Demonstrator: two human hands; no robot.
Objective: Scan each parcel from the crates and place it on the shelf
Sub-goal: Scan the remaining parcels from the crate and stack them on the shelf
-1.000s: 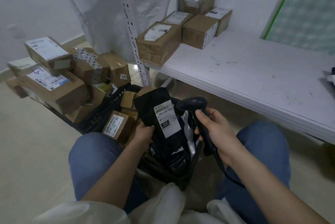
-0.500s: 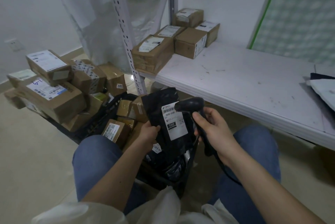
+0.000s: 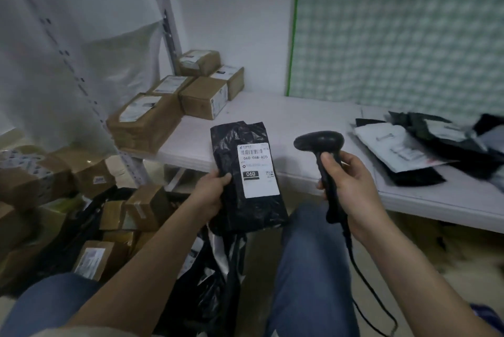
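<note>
Head view, from the left: cardboard boxes (image 3: 32,183) are piled on the floor, and more boxes fill the black crate (image 3: 90,216) beside my left knee. My left hand (image 3: 211,190) holds the black parcel (image 3: 246,178) upright by its left edge, fingers (image 3: 225,177) curled round it, thumb on the front, its white label (image 3: 257,170) facing me. To its right, clear of the parcel, my right hand (image 3: 347,182) is wrapped round the handle of the scanner (image 3: 323,159). Behind both runs the white shelf (image 3: 305,118), carrying brown boxes (image 3: 203,98) at its left end and flat mail bags (image 3: 425,145) at its right.
</note>
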